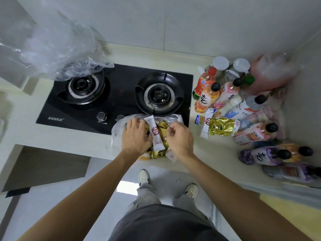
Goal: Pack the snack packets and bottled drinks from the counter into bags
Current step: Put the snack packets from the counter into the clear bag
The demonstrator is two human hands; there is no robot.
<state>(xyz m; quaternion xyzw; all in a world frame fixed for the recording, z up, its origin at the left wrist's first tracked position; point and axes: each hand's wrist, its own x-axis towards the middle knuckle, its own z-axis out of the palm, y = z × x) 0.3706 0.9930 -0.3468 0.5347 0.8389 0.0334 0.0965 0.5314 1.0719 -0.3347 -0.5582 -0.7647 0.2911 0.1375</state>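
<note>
A clear plastic bag [116,132] lies at the counter's front edge, overlapping the stove's front. Inside it are gold snack packets [162,132], and a white stick packet [156,136] lies on top of them. My left hand [135,137] rests with spread fingers on the bag's left side. My right hand [180,139] has curled fingers and pinches the bag's film at its right side. On the counter to the right lie a gold packet [221,126] and a white stick packet [206,126]. Several bottled drinks [207,98] stand or lie beyond them.
A black two-burner gas stove [121,96] fills the counter's middle. A second crumpled clear bag [69,54] hangs over its left burner. A pink bag [271,75] and white-lidded jars [220,62] sit in the right corner. More bottles [260,155] lie near the right front edge.
</note>
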